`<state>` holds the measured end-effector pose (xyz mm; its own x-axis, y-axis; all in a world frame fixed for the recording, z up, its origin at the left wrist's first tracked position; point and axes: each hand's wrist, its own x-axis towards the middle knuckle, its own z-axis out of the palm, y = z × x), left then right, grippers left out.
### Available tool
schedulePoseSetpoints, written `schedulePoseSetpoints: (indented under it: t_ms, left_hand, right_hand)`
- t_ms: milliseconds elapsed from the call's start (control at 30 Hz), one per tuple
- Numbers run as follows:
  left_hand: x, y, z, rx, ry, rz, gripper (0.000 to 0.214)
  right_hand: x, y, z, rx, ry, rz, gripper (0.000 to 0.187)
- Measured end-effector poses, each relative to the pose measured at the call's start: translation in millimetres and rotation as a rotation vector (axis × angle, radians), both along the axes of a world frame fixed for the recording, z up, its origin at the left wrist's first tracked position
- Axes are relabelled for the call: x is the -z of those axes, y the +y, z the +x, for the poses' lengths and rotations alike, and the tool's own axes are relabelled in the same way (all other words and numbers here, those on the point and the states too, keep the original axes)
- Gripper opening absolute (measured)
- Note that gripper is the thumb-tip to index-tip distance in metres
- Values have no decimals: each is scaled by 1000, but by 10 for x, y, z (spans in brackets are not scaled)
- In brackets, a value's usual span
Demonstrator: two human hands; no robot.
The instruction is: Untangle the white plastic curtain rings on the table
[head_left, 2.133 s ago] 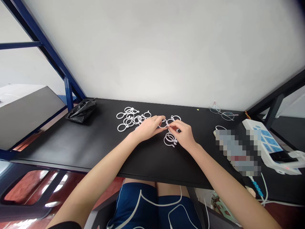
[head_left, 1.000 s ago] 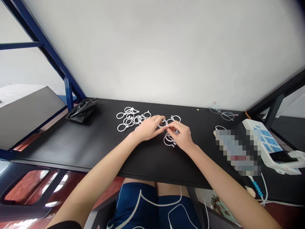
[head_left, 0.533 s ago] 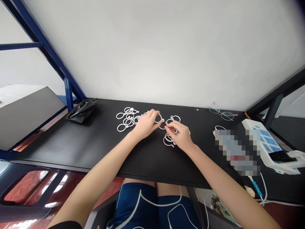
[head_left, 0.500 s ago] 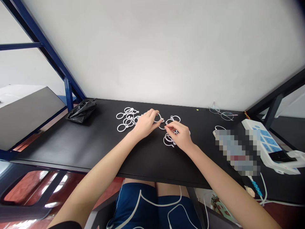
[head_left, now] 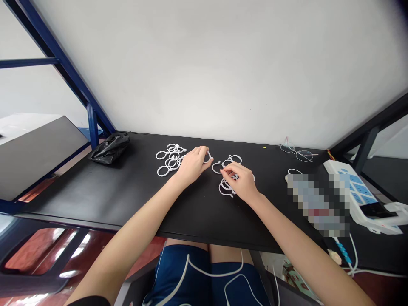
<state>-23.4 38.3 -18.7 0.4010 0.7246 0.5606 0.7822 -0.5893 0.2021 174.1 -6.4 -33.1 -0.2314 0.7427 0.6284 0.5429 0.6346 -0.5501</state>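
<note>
Several white plastic rings (head_left: 168, 158) lie scattered at the back of the black table (head_left: 127, 195). My left hand (head_left: 191, 163) rests at the right edge of that heap, fingers curled on a ring by its fingertips. My right hand (head_left: 240, 180) pinches the end of an opened white ring (head_left: 216, 167) lying on the table between both hands. A smaller bunch of rings (head_left: 227, 187) sits under and beside my right hand, partly hidden by it.
A crumpled black bag (head_left: 110, 147) lies at the table's back left. Eyeglasses (head_left: 298, 151) lie at the back right. A white power strip (head_left: 360, 193) with cables, and a blurred-out object (head_left: 315, 199), fill the right side. Blue frame posts (head_left: 91, 125) stand left.
My hands, joined on one ring before, have parted. The left hand has moved left and back to the heap. The right hand stays, with the opened ring now on the table.
</note>
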Motion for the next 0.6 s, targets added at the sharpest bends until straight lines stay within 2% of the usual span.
schedulePoseSetpoints:
  t_ms: [200, 433, 600]
  left_hand:
    - [50, 67, -66, -106, 57, 10, 24]
    - [110, 101, -99, -227, 136, 44, 31]
    - [139, 113, -134, -270, 155, 77, 26]
  right_hand:
    - [7, 45, 29, 1, -195, 63, 12]
    - [54, 53, 32, -29, -265, -19, 9]
    - [73, 52, 35, -53, -308, -73, 10]
